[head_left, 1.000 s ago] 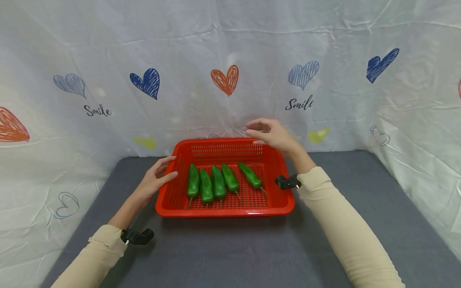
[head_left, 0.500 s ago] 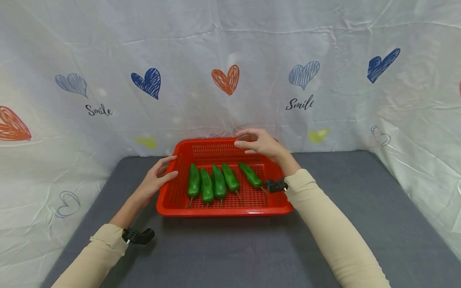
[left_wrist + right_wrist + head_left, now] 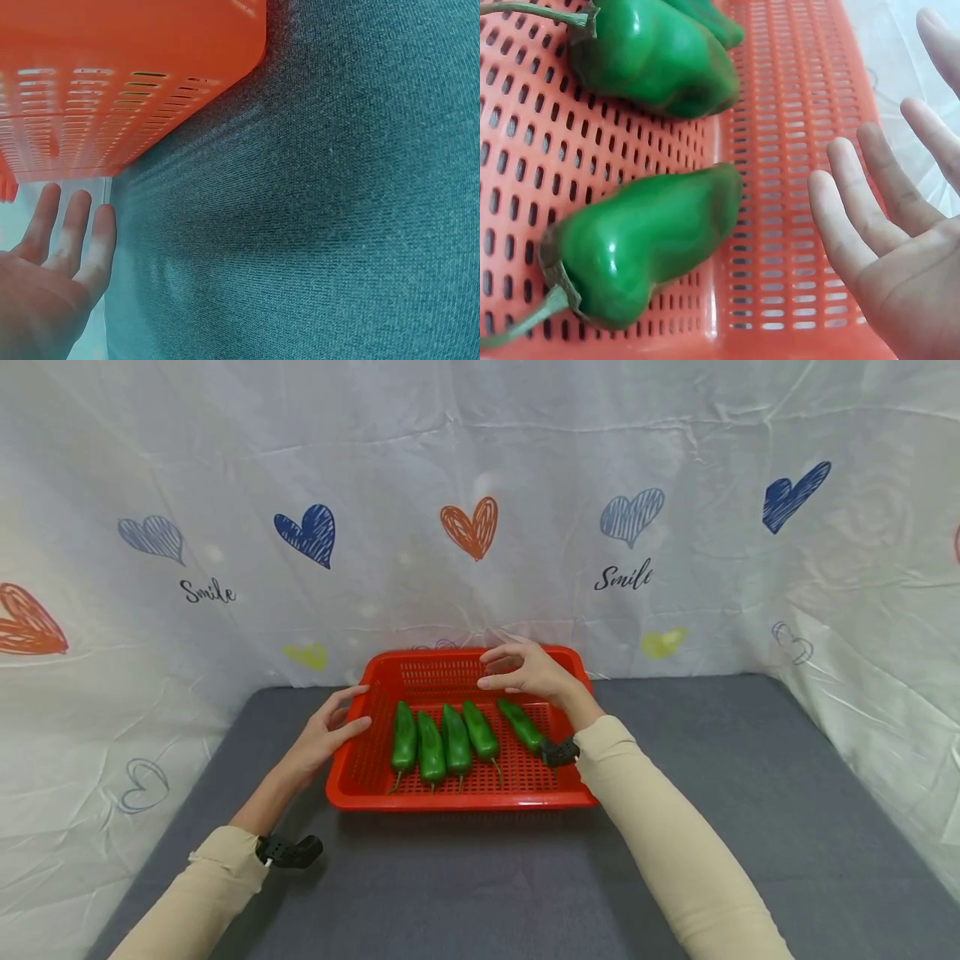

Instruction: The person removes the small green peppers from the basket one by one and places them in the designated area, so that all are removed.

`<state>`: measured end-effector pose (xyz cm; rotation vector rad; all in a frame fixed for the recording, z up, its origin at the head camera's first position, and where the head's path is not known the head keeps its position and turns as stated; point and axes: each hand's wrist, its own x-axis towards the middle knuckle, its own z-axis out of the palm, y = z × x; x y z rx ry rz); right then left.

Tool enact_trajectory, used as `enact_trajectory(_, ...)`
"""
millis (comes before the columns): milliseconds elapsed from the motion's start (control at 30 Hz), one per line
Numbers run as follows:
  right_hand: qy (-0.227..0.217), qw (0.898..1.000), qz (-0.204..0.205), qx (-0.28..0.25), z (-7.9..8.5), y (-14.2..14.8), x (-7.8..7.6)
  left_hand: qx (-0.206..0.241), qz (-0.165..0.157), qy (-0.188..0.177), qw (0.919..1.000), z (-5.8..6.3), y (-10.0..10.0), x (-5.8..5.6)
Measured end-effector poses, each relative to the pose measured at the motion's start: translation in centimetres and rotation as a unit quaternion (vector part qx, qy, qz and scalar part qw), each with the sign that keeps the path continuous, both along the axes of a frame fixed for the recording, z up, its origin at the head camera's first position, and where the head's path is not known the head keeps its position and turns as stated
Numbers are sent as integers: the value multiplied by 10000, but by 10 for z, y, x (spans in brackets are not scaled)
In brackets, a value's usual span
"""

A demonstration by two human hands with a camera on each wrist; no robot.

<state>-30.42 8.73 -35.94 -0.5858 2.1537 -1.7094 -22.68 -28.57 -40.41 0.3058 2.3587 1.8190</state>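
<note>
A red perforated plastic basket point(image 3: 465, 802) holds several long green peppers point(image 3: 456, 743), laid side by side with their stems toward the person. One green pepper point(image 3: 519, 723) lies apart at the right, its stem end hidden behind the right wrist's camera. My left hand point(image 3: 318, 735) is at the basket's left rim, thumb and fingertips right at the edge; in the left wrist view its fingers extend beside the basket's outer wall. Over the back right of the basket hovers my right hand point(image 3: 528, 674), fingers spread and holding nothing, above the separate pepper point(image 3: 645, 244).
A dark grey cloth-covered table point(image 3: 480, 893) bears the basket. Behind it hangs a white curtain point(image 3: 540, 460) printed with hearts and words, close to the basket's back rim. A black wrist camera point(image 3: 288, 852) is strapped to the left wrist.
My right hand has come left and lower, from above the back right rim to over the basket's inside. The left hand, the basket and the peppers stay where they were.
</note>
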Motion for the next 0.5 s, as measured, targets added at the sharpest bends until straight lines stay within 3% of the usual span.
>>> enact_trajectory(233,50,9993,-274,258,-5,-6,1,-27,5,-5,10000,0,0,1)
enact_trajectory(500,318,9948,-837,482,-24,-12,1,-5,13,-79,10000,2,0,1)
